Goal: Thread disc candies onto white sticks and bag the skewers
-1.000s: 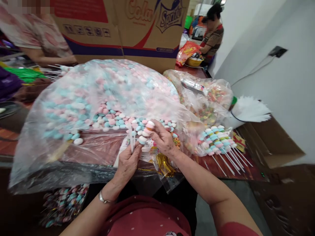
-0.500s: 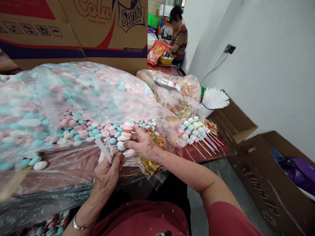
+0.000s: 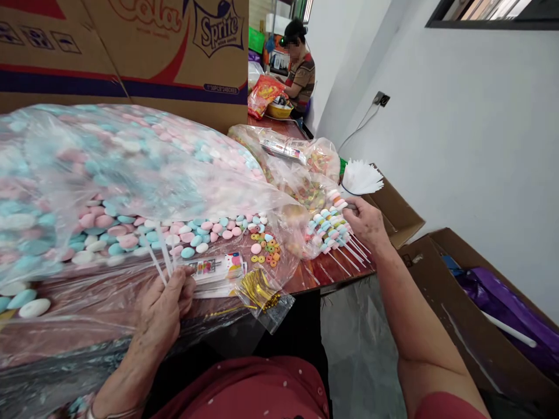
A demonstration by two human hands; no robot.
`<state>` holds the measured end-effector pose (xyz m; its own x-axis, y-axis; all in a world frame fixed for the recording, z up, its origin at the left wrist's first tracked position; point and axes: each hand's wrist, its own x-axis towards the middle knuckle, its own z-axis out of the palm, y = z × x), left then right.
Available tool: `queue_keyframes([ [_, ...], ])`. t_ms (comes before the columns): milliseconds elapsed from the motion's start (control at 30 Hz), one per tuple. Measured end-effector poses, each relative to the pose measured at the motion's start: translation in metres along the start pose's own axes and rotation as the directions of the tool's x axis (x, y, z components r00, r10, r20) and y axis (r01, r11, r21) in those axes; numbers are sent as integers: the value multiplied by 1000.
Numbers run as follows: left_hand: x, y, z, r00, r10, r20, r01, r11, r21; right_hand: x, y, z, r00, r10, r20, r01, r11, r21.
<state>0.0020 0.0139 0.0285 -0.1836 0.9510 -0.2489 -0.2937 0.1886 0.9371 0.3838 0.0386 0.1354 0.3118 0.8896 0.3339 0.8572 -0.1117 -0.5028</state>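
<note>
We grip a few thin white sticks [image 3: 159, 256] in our closed left hand [image 3: 163, 305], low by the open mouth of the big clear bag of pastel candies [image 3: 131, 174]. Our right hand [image 3: 367, 224] reaches out to the right, fingers closed on a filled candy skewer [image 3: 338, 202] lying atop the pile of finished skewers [image 3: 334, 230] on the red-brown table [image 3: 323, 270].

A big bag of candies [image 3: 131, 174] covers the tabletop's [image 3: 323, 270] left part, a cardboard box [image 3: 131, 52] behind it. Finished candy sticks [image 3: 334, 230] lie at the right edge, a smaller bag [image 3: 301, 174] behind them, twist ties [image 3: 257, 291] at the front edge.
</note>
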Motion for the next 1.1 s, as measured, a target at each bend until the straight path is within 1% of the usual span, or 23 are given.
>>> queue_keyframes([
  [33, 0, 0, 0, 1000, -6, 11, 6, 1000, -9, 7, 12, 0, 999, 34, 10, -32, 990, -140],
  [67, 0, 0, 0, 1000, -7, 18, 8, 1000, -21, 12, 22, 3, 998, 52, 18, -46, 971, -235],
  [133, 1, -1, -1, 1000, -13, 24, 14, 999, -45, 19, 37, 12, 998, 48, 37, -33, 944, -329],
  [200, 2, -2, -2, 1000, -21, 20, 23, 998, -61, 20, 47, 21, 998, 20, 63, 4, 931, -366],
  [267, 2, -4, -3, 999, -26, 29, 28, 997, -78, 18, 50, 26, 997, -41, 67, 64, 917, -395],
  [300, 3, -4, -4, 999, -25, 41, 29, 996, -89, 16, 49, 26, 994, -94, 48, 105, 910, -400],
  [333, 3, -5, -4, 998, -21, 55, 27, 994, -102, 14, 45, 26, 986, -165, 6, 153, 901, -406],
  [400, 4, -5, -6, 996, -12, 92, 23, 991, -129, 8, 30, 23, 941, -315, -122, 250, 892, -376],
  [467, 5, -5, -7, 994, -9, 110, 25, 989, -144, -2, 4, 22, 883, -415, -219, 338, 886, -318],
  [500, 5, -4, -7, 993, -7, 119, 25, 989, -148, -8, -11, 23, 846, -475, -241, 402, 867, -296],
  [567, 5, -4, -8, 991, 5, 132, 15, 988, -151, -21, -43, 33, 766, -597, -239, 550, 801, -237],
  [600, 6, -4, -8, 991, 14, 135, 6, 989, -150, -27, -57, 41, 701, -678, -221, 651, 735, -188],
  [667, 6, -6, -10, 991, 35, 133, -16, 990, -143, -37, -81, 64, 639, -766, -72, 762, 643, -80],
  [700, 6, -7, -11, 991, 47, 129, -30, 990, -138, -39, -90, 77, 627, -779, 11, 779, 626, -45],
  [733, 7, -9, -12, 990, 57, 130, -40, 991, -130, -41, -97, 89, 626, -770, 122, 778, 628, -29],
  [767, 7, -10, -13, 989, 64, 137, -48, 992, -121, -41, -102, 101, 623, -745, 237, 771, 636, -30],
  [833, 9, -14, -16, 984, 72, 164, -56, 993, -101, -41, -108, 118, 598, -662, 451, 759, 649, -55],
  [900, 10, -18, -18, 980, 68, 187, -53, 995, -87, -40, -112, 128, 555, -575, 601, 756, 650, -76],
  [967, 12, -21, -19, 980, 65, 188, -51, 995, -80, -40, -113, 134, 519, -520, 678, 761, 643, -89],
  [1100, 12, -24, -19, 981, 63, 185, -51, 996, -70, -40, -109, 141, 488, -500, 715, 775, 625, -92],
])
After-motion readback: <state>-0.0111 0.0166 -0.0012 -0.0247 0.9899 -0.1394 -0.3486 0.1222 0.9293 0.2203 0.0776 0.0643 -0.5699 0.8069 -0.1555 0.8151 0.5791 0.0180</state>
